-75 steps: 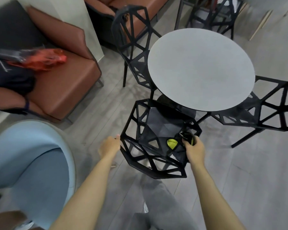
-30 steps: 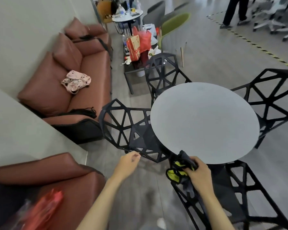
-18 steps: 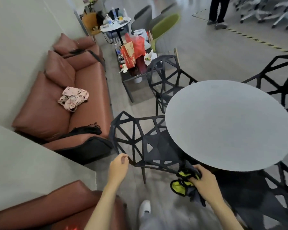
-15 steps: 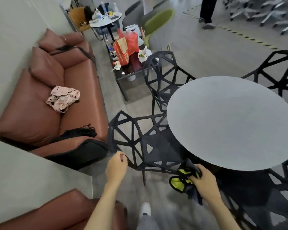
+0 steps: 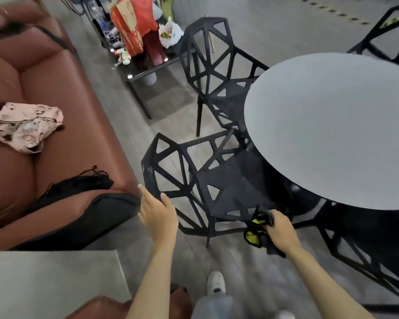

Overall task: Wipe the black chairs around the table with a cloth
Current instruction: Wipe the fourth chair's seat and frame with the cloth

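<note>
A black lattice chair (image 5: 194, 180) stands in front of me, its seat partly under the round grey table (image 5: 332, 125). My left hand (image 5: 158, 211) reaches to the lower edge of its backrest with fingers extended, at or just short of the frame. My right hand (image 5: 280, 231) grips a bunched black and yellow cloth (image 5: 255, 231) at the seat's near corner. A second black chair (image 5: 213, 72) stands behind it, a third (image 5: 366, 256) at lower right, and a fourth (image 5: 385, 35) shows at the top right.
A brown leather sofa (image 5: 32, 146) runs along the left, with a pink cloth (image 5: 25, 127) and a black item (image 5: 78, 183) on it. A dark low table (image 5: 148, 72) with red bags (image 5: 134, 26) stands beyond. A grey counter corner (image 5: 55, 282) is at lower left.
I have stepped closer to the chair in front of me. My left hand has opened and reached to the backrest. My right hand has carried the cloth to the seat's near corner.
</note>
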`<action>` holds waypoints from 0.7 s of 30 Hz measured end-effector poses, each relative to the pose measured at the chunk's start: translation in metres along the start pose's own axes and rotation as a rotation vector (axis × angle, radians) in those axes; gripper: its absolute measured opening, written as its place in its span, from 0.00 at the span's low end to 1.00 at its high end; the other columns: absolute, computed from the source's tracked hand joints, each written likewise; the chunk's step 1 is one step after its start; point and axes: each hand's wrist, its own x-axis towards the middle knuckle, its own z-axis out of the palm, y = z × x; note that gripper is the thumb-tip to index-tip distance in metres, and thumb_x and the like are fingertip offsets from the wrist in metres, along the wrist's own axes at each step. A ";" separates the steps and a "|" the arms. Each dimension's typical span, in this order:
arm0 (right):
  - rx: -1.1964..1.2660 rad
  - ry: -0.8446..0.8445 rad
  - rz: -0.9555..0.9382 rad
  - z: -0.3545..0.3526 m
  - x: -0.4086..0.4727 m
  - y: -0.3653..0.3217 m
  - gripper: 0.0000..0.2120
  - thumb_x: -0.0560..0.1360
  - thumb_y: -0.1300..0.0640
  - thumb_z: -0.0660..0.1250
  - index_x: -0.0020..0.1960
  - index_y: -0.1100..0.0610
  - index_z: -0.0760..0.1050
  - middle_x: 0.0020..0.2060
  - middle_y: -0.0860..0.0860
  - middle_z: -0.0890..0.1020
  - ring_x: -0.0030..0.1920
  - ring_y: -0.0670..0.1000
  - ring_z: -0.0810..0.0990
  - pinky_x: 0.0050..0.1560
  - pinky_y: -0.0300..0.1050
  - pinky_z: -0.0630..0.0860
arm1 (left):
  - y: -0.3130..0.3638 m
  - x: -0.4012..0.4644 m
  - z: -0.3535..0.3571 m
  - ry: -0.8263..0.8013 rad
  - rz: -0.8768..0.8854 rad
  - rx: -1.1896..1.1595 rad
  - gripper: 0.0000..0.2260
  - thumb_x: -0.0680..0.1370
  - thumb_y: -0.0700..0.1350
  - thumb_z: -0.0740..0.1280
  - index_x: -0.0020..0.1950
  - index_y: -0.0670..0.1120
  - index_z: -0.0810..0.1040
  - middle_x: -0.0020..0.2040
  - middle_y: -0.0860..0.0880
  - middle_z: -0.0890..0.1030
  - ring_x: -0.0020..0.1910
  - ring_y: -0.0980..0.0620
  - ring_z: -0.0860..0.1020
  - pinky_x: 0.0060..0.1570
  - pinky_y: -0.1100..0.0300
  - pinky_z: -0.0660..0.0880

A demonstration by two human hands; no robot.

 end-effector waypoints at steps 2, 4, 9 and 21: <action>-0.057 0.016 0.034 0.020 0.020 0.015 0.10 0.77 0.61 0.67 0.55 0.51 0.72 0.51 0.51 0.77 0.52 0.55 0.77 0.49 0.55 0.77 | -0.007 0.008 0.020 0.017 -0.040 -0.193 0.26 0.87 0.51 0.51 0.85 0.53 0.48 0.82 0.46 0.64 0.76 0.40 0.69 0.71 0.39 0.69; -0.048 0.018 0.035 0.041 0.029 0.034 0.09 0.76 0.58 0.68 0.54 0.50 0.71 0.48 0.49 0.78 0.47 0.55 0.79 0.46 0.54 0.78 | -0.014 0.014 0.033 0.084 -0.037 -0.411 0.24 0.88 0.51 0.49 0.85 0.57 0.52 0.83 0.52 0.62 0.78 0.45 0.67 0.74 0.47 0.67; 0.200 0.287 0.021 0.102 0.023 0.074 0.12 0.76 0.53 0.71 0.51 0.52 0.68 0.38 0.47 0.79 0.41 0.57 0.77 0.39 0.51 0.70 | -0.035 0.030 0.047 0.097 0.055 -0.697 0.23 0.86 0.50 0.58 0.82 0.58 0.60 0.81 0.55 0.64 0.79 0.55 0.63 0.79 0.50 0.61; 0.464 0.714 -0.168 0.170 0.022 0.088 0.12 0.81 0.52 0.67 0.55 0.56 0.66 0.43 0.54 0.79 0.40 0.55 0.78 0.37 0.52 0.73 | -0.055 0.002 0.045 -0.227 0.117 -1.107 0.31 0.86 0.50 0.61 0.85 0.57 0.48 0.84 0.49 0.57 0.79 0.45 0.65 0.76 0.45 0.65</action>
